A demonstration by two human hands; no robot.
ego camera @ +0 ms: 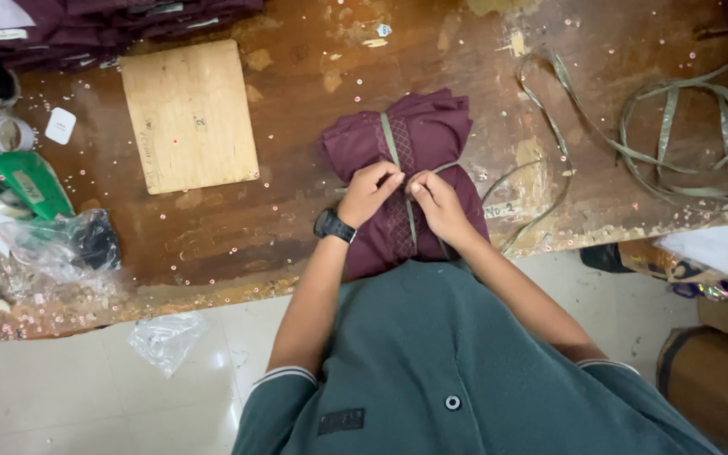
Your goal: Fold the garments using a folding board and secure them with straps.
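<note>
Both hands, left hand [370, 190] and right hand [436, 200], meet over the bundle [410, 143] mid-surface, fingers pinched on the strap [391, 139], which runs lengthwise away from them; the knot itself seems hidden.

Folded maroon garment bundle [406, 181], near table edge, bound by olive strap [391, 139]. Left hand [368, 192] and right hand [438, 202] pinch the strap at centre. Plywood board [189, 116] lies left.
</note>
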